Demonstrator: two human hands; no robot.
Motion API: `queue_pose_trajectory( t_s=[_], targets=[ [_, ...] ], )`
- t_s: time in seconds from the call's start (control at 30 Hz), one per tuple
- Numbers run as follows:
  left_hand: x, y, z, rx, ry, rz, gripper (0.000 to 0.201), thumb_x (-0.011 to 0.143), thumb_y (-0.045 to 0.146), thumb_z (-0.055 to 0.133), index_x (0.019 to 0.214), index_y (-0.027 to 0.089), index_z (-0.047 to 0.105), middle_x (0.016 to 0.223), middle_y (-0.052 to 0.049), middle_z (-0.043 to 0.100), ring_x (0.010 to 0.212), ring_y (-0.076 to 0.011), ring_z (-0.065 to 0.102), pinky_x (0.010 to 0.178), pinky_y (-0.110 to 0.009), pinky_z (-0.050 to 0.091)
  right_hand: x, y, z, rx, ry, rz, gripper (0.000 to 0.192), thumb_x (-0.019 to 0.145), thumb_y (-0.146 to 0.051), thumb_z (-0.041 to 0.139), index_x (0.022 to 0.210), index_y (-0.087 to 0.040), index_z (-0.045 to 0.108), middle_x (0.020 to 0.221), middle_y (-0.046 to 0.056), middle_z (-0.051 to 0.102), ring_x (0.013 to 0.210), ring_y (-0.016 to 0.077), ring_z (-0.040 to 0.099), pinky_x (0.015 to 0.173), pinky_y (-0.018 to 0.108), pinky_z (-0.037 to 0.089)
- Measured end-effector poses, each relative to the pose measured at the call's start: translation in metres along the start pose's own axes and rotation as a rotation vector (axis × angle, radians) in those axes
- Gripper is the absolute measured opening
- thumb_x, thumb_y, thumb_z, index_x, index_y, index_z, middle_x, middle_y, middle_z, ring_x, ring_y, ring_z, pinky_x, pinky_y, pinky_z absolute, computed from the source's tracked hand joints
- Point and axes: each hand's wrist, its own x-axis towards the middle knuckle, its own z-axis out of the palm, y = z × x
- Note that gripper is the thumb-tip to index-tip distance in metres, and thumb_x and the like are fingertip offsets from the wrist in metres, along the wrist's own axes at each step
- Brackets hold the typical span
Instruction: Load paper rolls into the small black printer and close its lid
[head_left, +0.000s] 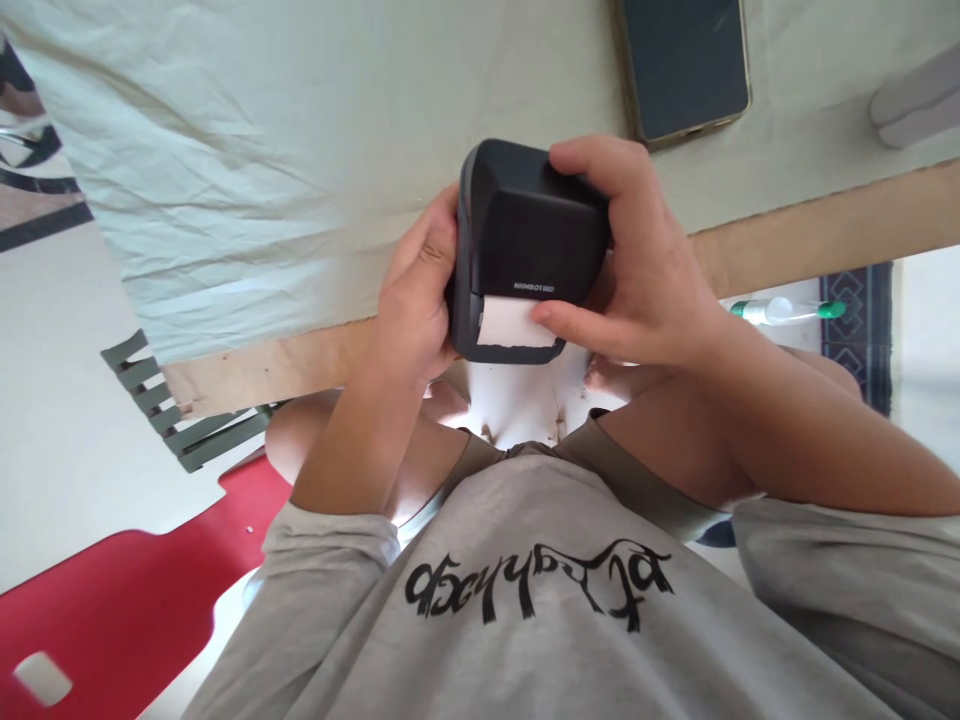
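Observation:
A small black label printer (525, 235) is held in front of my chest, just over the table's near edge. My left hand (416, 300) grips its left side. My right hand (637, 270) wraps over its top and right side, with the thumb resting on the white label strip (510, 322) that sticks out of the front slot. Both hands are closed on the printer.
A pale cloth (262, 150) covers the wooden table (825, 225). A dark phone (682, 65) lies face up at the far side. A grey object (915, 100) sits at the right edge. A red chair (135, 590) and a green-capped bottle (784, 311) are below.

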Motion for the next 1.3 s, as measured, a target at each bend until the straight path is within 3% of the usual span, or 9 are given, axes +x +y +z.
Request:
queue_pose_trajectory(
  t_s=[0.17,0.23,0.33,0.47,0.6,0.87,1.0,1.17,1.3],
  targets=[
    [0.001,-0.001,-0.001,-0.107,-0.081,-0.031,0.032,0.087,0.050,0.045,0.093,0.026,0.063,0.085,-0.003,0.066,0.103,-0.0254,0.060,0.081,-0.035,0.051,-0.003,-0.004,-0.010,-0.280,0.148,0.044,0.067,0.071,-0.064,0.058,0.121,-0.022,0.048,0.116,0.009,0.049,0.107,0.0246,0.051,0.066,0.029,0.047],
    [0.001,-0.003,-0.001,-0.102,-0.107,-0.034,0.030,0.086,0.049,0.047,0.101,0.027,0.061,0.089,-0.003,0.067,0.107,-0.0257,0.059,0.081,-0.035,0.051,-0.005,-0.008,-0.012,-0.339,0.281,0.020,0.049,0.075,-0.057,0.058,0.109,-0.023,0.054,0.091,0.004,0.055,0.075,0.0140,0.056,0.057,0.025,0.039],
    [0.000,-0.007,-0.003,-0.077,-0.130,0.038,0.026,0.082,0.041,0.058,0.102,0.025,0.061,0.095,-0.003,0.067,0.108,-0.0256,0.059,0.083,-0.034,0.051,-0.005,-0.014,-0.012,-0.371,0.427,0.051,0.018,0.081,-0.039,0.059,0.091,-0.023,0.057,0.065,-0.003,0.053,0.046,0.0054,0.041,0.049,0.024,0.029],
    [0.001,-0.009,-0.005,-0.089,-0.114,0.033,0.030,0.083,0.041,0.057,0.107,0.024,0.059,0.101,-0.003,0.067,0.112,-0.0256,0.057,0.087,-0.034,0.050,0.000,-0.016,-0.008,-0.355,0.552,0.054,0.016,0.082,-0.030,0.057,0.072,-0.018,0.056,0.060,-0.003,0.054,0.047,0.0048,0.047,0.044,0.023,0.028],
    [0.000,-0.008,-0.005,-0.118,-0.131,0.042,0.031,0.083,0.039,0.058,0.108,0.022,0.058,0.101,-0.003,0.066,0.109,-0.0254,0.059,0.088,-0.036,0.050,0.003,-0.010,-0.007,-0.221,0.627,0.009,0.011,0.082,-0.025,0.055,0.077,-0.017,0.057,0.075,-0.001,0.062,0.061,0.0075,0.057,0.047,0.021,0.039],
    [-0.001,-0.003,0.000,-0.036,-0.167,0.057,0.027,0.082,0.041,0.057,0.104,0.025,0.060,0.098,-0.005,0.065,0.113,-0.0280,0.055,0.083,-0.037,0.052,0.014,-0.025,-0.008,-0.572,0.022,0.248,0.029,0.090,-0.031,0.036,0.087,-0.024,0.064,0.086,0.001,0.064,0.074,0.0166,0.059,0.058,0.029,0.035],
    [0.002,-0.008,-0.004,-0.043,-0.179,0.073,0.028,0.081,0.043,0.057,0.103,0.028,0.061,0.094,-0.004,0.065,0.104,-0.0268,0.058,0.078,-0.037,0.051,0.023,-0.034,-0.010,-0.579,-0.156,0.370,0.016,0.085,-0.030,0.047,0.089,-0.025,0.061,0.088,0.001,0.064,0.069,0.0176,0.056,0.058,0.029,0.032],
    [0.001,-0.010,-0.007,-0.080,-0.190,0.046,0.028,0.082,0.041,0.057,0.105,0.025,0.061,0.087,-0.003,0.062,0.075,-0.0168,0.058,0.056,-0.028,0.045,0.025,-0.035,-0.013,-0.580,-0.177,0.314,0.023,0.077,-0.033,0.056,0.099,-0.027,0.056,0.072,0.001,0.061,0.056,0.0154,0.050,0.050,0.027,0.027],
    [-0.001,-0.007,-0.007,-0.087,-0.179,0.020,0.028,0.082,0.037,0.058,0.106,0.023,0.061,0.088,-0.003,0.063,0.076,-0.0172,0.059,0.057,-0.028,0.045,0.019,-0.037,-0.026,-0.319,-0.111,0.246,0.029,0.068,-0.024,0.061,0.096,-0.024,0.055,0.074,-0.002,0.061,0.052,0.0090,0.047,0.051,0.026,0.035]
  ],
)
